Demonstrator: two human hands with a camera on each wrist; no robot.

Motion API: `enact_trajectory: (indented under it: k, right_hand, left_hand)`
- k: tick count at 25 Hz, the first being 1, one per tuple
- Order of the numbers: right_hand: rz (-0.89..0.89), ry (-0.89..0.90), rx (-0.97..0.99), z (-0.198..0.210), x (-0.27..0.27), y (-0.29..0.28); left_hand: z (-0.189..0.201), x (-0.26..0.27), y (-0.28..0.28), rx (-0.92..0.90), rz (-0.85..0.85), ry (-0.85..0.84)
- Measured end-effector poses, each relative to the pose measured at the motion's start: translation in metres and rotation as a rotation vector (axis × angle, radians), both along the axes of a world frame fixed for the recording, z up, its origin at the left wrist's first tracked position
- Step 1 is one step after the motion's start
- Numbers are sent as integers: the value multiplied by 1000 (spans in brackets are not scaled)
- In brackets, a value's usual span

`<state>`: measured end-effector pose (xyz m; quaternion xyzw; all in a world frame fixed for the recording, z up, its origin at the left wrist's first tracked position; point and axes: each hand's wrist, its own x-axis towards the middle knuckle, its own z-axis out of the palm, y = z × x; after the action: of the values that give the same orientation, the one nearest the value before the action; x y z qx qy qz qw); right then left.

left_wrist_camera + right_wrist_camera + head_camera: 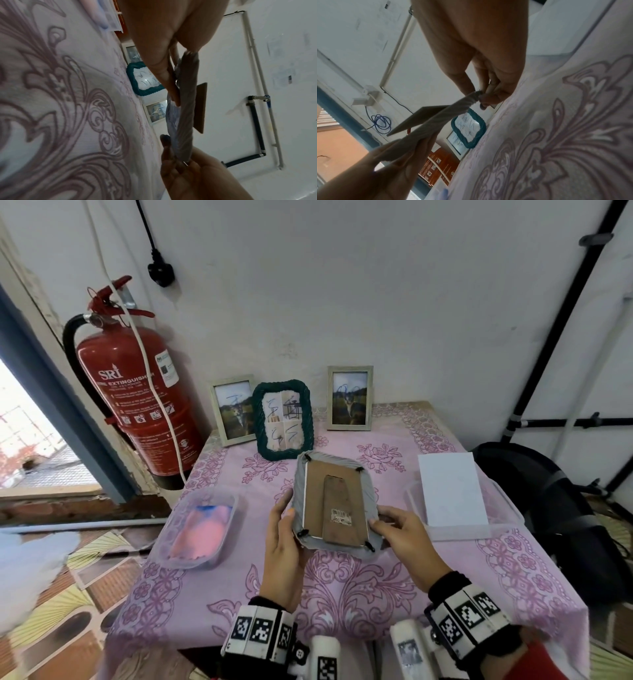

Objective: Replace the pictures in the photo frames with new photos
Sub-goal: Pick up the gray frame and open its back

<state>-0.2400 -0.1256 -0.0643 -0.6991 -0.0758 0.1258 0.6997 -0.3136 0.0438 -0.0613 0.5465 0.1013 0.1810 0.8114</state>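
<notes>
A grey rope-edged photo frame (334, 501) is held above the pink tablecloth, its brown cardboard back and folding stand facing up. My left hand (284, 529) grips its left edge, thumb on the back and fingers underneath. My right hand (397, 530) pinches its lower right corner. The left wrist view shows the frame (186, 108) edge-on between both hands; so does the right wrist view (453, 112). Against the wall stand a green rope frame (283, 419), a light frame (233, 409) to its left and another light frame (350, 398) to its right, all holding scribbled-over pictures.
A clear plastic tub (197, 525) with pink and blue sheets sits at the left of the table. Another clear tub (479, 529) at the right holds a white sheet (450, 491). A red fire extinguisher (137, 392) stands at the table's left; a black chair (555, 508) stands at the right.
</notes>
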Motion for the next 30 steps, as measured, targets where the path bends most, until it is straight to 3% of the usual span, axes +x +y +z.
enact_trajectory:
  k: [3, 5, 8, 13, 20, 30]
  right_hand:
    - [14, 4, 55, -6, 2, -6]
    - [-20, -6, -12, -14, 5, -7]
    - [-74, -29, -174, -25, 11, -9]
    - [-22, -69, -260, -38, 17, -12]
    - [166, -112, -342, -36, 6, -22]
    - [155, -136, -376, -36, 3, -23]
  left_hand:
    - [-14, 2, 9, 151, 44, 109]
    - [-27, 5, 17, 273, 64, 192]
    - [-39, 8, 22, 257, 28, 284]
    - [-49, 6, 24, 300, -9, 350]
    - [-57, -1, 30, 345, -73, 328]
    - [-60, -2, 33, 549, -64, 280]
